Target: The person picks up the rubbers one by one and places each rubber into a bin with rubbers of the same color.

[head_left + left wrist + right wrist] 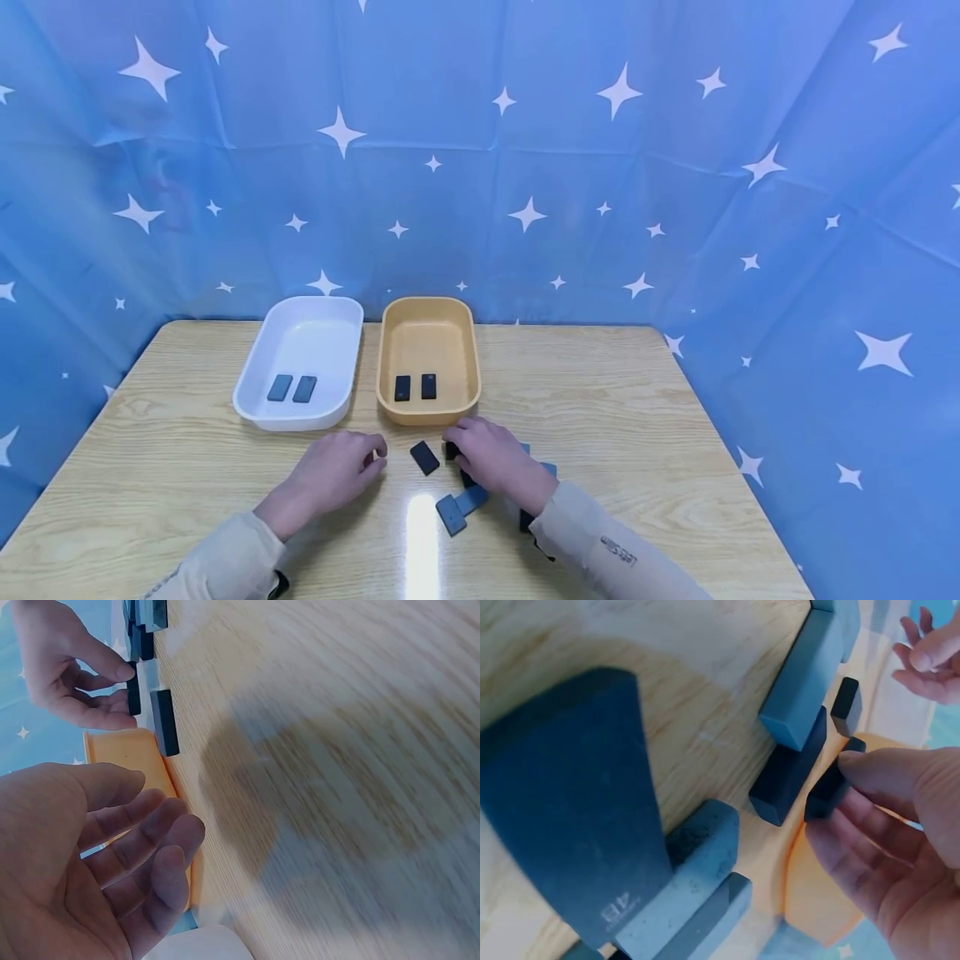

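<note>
My right hand pinches a black block-shaped eraser between thumb and fingers, just in front of the tan tray. Around and under that hand lie several more erasers, black ones and blue-grey ones; a dark one close to the wrist camera reads 4B. The forearm hides part of this group in the head view. Nothing is in my left hand, which hovers with loosely bent fingers in front of the white tray. Between the hands a single black eraser lies on the table.
At the back left stands a white tray holding two blue-grey erasers. Beside it, a tan tray contains two black erasers. A blue star-patterned curtain hangs behind the wooden table.
</note>
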`<state>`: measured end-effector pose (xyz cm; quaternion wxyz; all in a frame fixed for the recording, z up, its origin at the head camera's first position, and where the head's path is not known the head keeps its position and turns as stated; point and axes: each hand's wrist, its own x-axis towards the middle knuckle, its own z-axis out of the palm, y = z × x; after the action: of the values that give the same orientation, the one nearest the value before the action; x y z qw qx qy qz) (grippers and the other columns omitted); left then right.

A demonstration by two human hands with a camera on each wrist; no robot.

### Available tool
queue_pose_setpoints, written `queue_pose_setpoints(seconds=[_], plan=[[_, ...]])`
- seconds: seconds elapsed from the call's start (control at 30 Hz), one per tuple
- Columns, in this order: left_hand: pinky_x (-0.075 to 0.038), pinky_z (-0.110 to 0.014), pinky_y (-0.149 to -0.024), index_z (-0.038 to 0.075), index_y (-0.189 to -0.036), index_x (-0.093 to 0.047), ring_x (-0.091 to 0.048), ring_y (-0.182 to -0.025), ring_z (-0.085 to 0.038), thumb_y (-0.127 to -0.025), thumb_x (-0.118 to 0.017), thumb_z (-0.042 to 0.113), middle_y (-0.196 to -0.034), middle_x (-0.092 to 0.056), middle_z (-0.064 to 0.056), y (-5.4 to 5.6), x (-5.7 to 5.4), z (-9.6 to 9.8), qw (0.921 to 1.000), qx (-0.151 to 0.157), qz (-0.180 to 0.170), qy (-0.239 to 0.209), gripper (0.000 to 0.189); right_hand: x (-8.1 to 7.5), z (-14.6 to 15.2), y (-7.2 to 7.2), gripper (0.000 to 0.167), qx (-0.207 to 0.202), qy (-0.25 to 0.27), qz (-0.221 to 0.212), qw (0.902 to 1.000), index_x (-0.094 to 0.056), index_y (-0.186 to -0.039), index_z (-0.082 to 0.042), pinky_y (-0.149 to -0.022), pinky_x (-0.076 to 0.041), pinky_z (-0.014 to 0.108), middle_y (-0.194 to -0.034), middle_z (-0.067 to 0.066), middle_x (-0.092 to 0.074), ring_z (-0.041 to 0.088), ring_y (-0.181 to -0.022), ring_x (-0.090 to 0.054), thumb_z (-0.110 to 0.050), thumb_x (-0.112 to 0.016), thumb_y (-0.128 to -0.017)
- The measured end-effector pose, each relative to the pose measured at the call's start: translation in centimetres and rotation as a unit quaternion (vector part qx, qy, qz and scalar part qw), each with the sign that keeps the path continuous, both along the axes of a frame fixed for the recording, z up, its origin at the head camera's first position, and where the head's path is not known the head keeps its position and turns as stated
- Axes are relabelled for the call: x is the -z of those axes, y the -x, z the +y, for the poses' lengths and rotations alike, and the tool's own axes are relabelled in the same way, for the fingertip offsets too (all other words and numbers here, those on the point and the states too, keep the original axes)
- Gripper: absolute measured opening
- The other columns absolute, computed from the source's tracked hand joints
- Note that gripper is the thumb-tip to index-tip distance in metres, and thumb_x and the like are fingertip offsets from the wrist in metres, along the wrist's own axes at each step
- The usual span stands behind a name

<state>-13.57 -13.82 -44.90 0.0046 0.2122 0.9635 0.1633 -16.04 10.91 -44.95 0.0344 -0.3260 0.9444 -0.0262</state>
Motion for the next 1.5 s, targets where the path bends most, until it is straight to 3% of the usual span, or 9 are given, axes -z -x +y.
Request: queue_pose_setpoints(seconds=[0.5,0.9,1.2,1.5], plan=[[-0.043,-0.024,-0.058,0.018,-0.094,-0.072,-0.050,-0.062,-0.002,-0.086,-0.068,0.021,-0.069,-0.061,0.013,0.2,0.0,0.0,1.0000,-0.004,0.000,-0.005,0.009,-1.4,0.1,-0.3,0.026,0.005,0.001,0.025,0.9997,-0.064,-0.111,-0.017,-0.064,-0.051,0.026,-0.102,-0.004,-0.064,0.009,-0.082,-0.061,-0.026,-0.068,-0.087],[-0.042,-0.024,-0.058,0.020,-0.091,-0.072,-0.050,-0.062,-0.002,-0.086,-0.069,0.021,-0.068,-0.060,0.014,0.2,0.1,0.1,0.9999,-0.008,0.000,-0.009,0.006,-2.7,0.3,0.1,0.029,0.015,0.035,0.046,0.9982,-0.066,-0.111,-0.016,-0.059,-0.049,0.027,-0.101,-0.001,-0.067,0.010,-0.069,-0.058,-0.035,-0.062,-0.090],[-0.039,-0.022,-0.056,0.020,-0.088,-0.071,-0.047,-0.059,0.000,-0.087,-0.066,0.022,-0.065,-0.057,0.016,0.1,0.2,0.0,0.9999,-0.001,0.011,-0.010,0.005,-3.4,0.1,0.8,0.027,0.027,0.077,0.056,0.9950,-0.066,-0.111,-0.017,-0.052,-0.037,0.022,-0.096,-0.002,-0.065,0.008,-0.063,-0.052,-0.035,-0.065,-0.091],[-0.040,-0.022,-0.057,0.021,-0.089,-0.071,-0.048,-0.060,-0.001,-0.086,-0.068,0.023,-0.066,-0.057,0.016,0.0,0.1,-0.1,0.9999,-0.011,0.004,-0.008,0.005,-4.1,-0.5,1.9,0.025,0.049,0.112,0.064,0.9904,-0.068,-0.112,-0.016,-0.058,-0.046,0.026,-0.097,0.000,-0.067,0.012,-0.069,-0.059,-0.031,-0.066,-0.092]])
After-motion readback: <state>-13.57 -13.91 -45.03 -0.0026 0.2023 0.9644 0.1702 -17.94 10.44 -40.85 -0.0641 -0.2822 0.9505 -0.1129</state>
